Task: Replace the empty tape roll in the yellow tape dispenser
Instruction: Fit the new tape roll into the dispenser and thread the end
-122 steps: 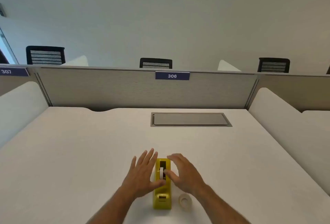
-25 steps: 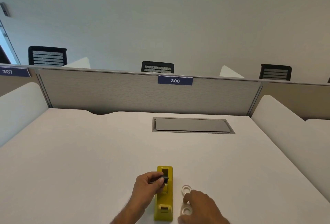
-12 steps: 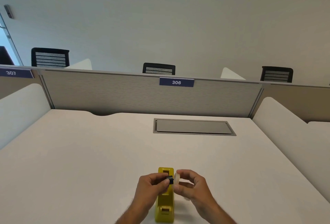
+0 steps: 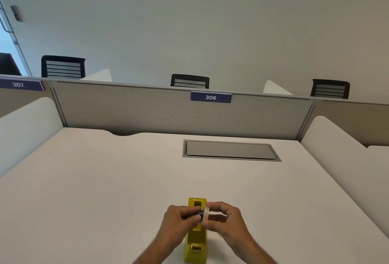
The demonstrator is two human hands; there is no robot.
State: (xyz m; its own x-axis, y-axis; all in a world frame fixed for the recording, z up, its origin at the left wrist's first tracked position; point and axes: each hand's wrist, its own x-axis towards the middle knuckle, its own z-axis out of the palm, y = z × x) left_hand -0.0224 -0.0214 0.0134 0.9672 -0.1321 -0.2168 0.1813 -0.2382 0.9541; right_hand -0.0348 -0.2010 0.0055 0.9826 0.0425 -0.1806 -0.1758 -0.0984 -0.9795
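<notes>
The yellow tape dispenser (image 4: 196,240) stands on the white desk near its front edge, its roll slot open at the far end. My left hand (image 4: 179,220) pinches a small black spindle (image 4: 201,214) just above the dispenser. My right hand (image 4: 226,218) holds a pale tape roll (image 4: 206,214) on edge, pressed against the spindle's right end. Both hands hover over the dispenser's middle. A second roll seen earlier is hidden behind my right hand.
A grey flip-up cable hatch (image 4: 230,150) is set into the white desk (image 4: 94,190) further back. A grey partition (image 4: 147,110) with a "306" label closes the far side. White side dividers flank the desk.
My right hand lifted a roll off the desk a second ago and brought it to the spindle held in my left hand. In the last half second the roll closed against the spindle.
</notes>
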